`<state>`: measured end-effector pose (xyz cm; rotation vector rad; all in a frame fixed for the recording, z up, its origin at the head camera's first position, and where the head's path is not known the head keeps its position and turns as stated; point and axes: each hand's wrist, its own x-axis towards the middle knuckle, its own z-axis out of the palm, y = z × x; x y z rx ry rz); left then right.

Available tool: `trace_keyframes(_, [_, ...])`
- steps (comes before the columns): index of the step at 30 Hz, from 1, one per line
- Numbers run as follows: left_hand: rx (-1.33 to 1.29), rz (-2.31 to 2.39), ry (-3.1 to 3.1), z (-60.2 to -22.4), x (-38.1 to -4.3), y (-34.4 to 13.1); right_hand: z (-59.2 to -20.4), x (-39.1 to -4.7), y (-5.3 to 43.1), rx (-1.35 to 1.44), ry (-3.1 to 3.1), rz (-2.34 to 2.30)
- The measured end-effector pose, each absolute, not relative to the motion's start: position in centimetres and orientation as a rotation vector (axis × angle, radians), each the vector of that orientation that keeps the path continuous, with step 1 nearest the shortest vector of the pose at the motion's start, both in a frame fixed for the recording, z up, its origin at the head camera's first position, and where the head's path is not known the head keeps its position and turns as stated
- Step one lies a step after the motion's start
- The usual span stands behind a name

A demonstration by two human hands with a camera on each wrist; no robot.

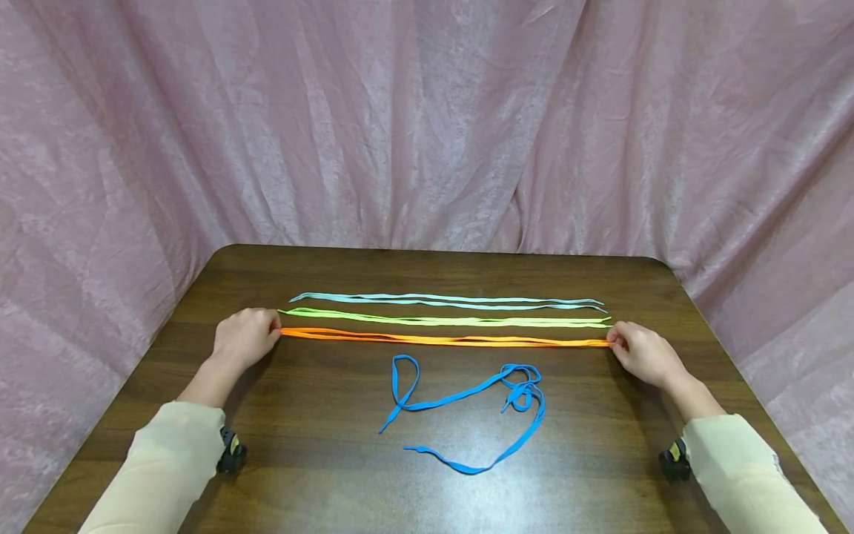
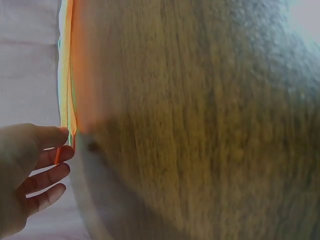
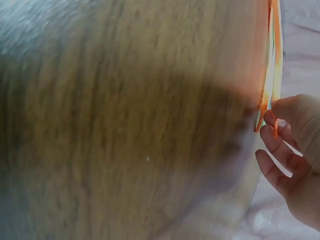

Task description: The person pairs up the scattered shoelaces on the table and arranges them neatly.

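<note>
An orange shoelace (image 1: 440, 340), doubled into strands side by side, stretches nearly straight between my two hands. My left hand (image 1: 245, 337) pinches its left end between thumb and forefinger; in the left wrist view the orange tips (image 2: 58, 156) stick out past the fingers. At the other end my right hand (image 1: 643, 352) pinches the lace the same way, with orange tips (image 3: 275, 131) showing in the right wrist view. Just behind it lies a yellow-green shoelace (image 1: 427, 321), and behind that a pale blue one (image 1: 434, 300), both laid out lengthwise and roughly parallel to the orange one.
A bright blue shoelace (image 1: 460, 398) lies loose and looped on the near middle of the wooden table (image 1: 320, 460). Pink curtains (image 1: 427, 126) hang behind the table and at both sides. Dark wrist cameras (image 1: 231, 451) sit under the pale sleeves.
</note>
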<state>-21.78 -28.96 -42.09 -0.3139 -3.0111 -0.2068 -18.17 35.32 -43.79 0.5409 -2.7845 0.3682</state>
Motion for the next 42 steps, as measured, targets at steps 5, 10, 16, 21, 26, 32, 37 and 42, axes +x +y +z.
trace_keyframes(5, [-0.29, -0.216, -3.002, -42.6, -21.9, -29.0, -43.9, -18.4, 35.4, 0.514, -2.823, 0.372])
trace_keyframes(10, [-0.281, -0.221, -3.012, -42.9, -21.9, -28.8, -44.0, -18.6, 35.5, 0.494, -2.832, 0.381])
trace_keyframes(16, [-0.274, -0.221, -3.027, -43.0, -21.9, -28.7, -44.3, -18.8, 35.6, 0.465, -2.821, 0.392])
trace_keyframes(21, [-0.269, -0.22, -3.002, -43.3, -21.8, -28.7, -44.5, -18.8, 35.5, 0.457, -2.817, 0.404])
trace_keyframes(26, [-0.268, -0.227, -3.003, -43.2, -21.8, -28.7, -44.6, -18.9, 35.5, 0.454, -2.831, 0.399])
trace_keyframes(32, [-0.262, -0.241, -3.018, -43.2, -21.8, -28.7, -44.7, -19.0, 35.5, 0.477, -2.805, 0.387])
trace_keyframes(37, [-0.252, -0.252, -3.016, -43.3, -21.8, -28.7, -44.8, -19.1, 35.4, 0.503, -2.789, 0.376])
trace_keyframes(42, [-0.238, -0.272, -3.01, -43.4, -21.6, -28.8, -44.8, -19.1, 35.4, 0.522, -2.772, 0.365])
